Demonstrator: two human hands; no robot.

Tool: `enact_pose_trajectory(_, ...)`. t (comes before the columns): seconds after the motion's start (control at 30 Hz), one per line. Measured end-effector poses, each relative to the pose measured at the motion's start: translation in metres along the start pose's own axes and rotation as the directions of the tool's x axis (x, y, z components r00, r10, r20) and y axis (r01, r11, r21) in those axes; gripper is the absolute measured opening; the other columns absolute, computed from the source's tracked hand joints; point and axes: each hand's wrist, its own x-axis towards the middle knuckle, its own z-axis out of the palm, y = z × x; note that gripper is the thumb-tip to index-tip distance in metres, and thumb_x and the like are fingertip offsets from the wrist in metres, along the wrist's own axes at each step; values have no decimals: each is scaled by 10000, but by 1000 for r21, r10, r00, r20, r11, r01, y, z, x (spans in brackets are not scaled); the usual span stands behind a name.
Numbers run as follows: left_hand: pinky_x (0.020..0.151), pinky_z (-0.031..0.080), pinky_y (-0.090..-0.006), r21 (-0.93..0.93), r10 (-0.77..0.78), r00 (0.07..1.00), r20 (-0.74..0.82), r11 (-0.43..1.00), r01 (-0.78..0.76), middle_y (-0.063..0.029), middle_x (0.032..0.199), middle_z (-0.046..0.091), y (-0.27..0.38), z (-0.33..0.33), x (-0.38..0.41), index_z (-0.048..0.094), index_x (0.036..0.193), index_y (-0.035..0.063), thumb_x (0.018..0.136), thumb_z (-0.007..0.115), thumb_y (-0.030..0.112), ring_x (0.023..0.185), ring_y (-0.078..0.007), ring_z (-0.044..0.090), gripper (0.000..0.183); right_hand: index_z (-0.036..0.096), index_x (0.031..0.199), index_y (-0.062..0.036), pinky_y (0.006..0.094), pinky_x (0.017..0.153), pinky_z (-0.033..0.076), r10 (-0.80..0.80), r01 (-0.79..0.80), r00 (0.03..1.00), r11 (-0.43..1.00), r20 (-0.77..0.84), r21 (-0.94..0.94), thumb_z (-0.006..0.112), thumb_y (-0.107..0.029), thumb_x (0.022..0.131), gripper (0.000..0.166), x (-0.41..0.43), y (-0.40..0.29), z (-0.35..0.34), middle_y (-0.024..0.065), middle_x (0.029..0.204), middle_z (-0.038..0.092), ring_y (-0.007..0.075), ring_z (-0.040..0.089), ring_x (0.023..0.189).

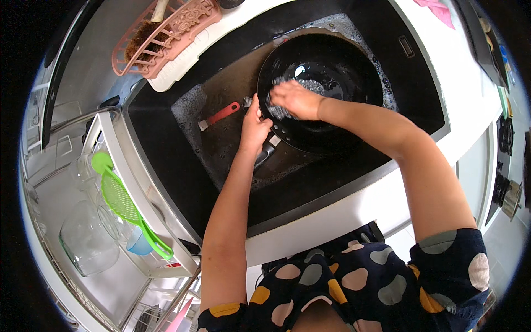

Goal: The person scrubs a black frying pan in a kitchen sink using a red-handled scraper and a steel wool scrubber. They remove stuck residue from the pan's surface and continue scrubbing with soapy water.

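A black wok [352, 74] sits tilted in the soapy water [220, 153] of a dark sink [166, 145]. My left hand [256, 130] grips its left rim, just above the riveted base of the black handle [265, 157]. Inside the wok, my right hand [295, 99] presses low against the left part, fingers bent and blurred. Silvery glints surround those fingers; whether they come from a metal scourer or moving water cannot be told. A utensil with a red handle [224, 113] and a metal end lies in the water left of my left hand.
A pink plastic rack [186, 25] holding a bristle brush [145, 39] stands at the sink's back left. Along the left side, a white dish rack [120, 145] carries a green slotted strainer [122, 197], a large glass jar [89, 238] and a blue cup [139, 242].
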Motion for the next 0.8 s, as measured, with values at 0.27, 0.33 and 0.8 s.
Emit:
enact_pose_trajectory(0.27, 861, 405, -234, -162, 45, 998, 41, 986, -37, -60, 1127, 587, 13, 3, 10, 411, 1312, 15, 650, 385, -148, 996, -133, 553, 683, 602, 1057, -115, 378, 983, 280, -142, 175, 933, 982, 330, -72, 565, -93, 727, 333, -52, -6, -20, 19, 1136, 525, 188, 434, 1108)
enact_pose_trajectory(0.33, 886, 412, -259, -204, 55, 998, 41, 978, -46, -75, 1103, 603, 27, 7, 18, 497, 1229, -10, 733, 396, -86, 993, -148, 557, 511, 604, 1077, -123, 384, 1017, 257, -115, 152, 927, 986, 358, -75, 545, -99, 743, 340, -54, -8, -20, 19, 1175, 521, 190, 420, 1136)
enact_pose_trajectory(0.8, 1101, 137, -367, -785, 48, 988, 144, 613, 85, -196, 1437, 264, 32, -17, 31, 251, 1369, -57, 861, 166, 679, 1327, -285, 250, 898, 587, 1031, -87, 373, 927, 356, 153, -153, 988, 982, -11, -111, 520, -42, 743, 299, -50, 9, -33, 73, 1128, 525, 236, 460, 1073)
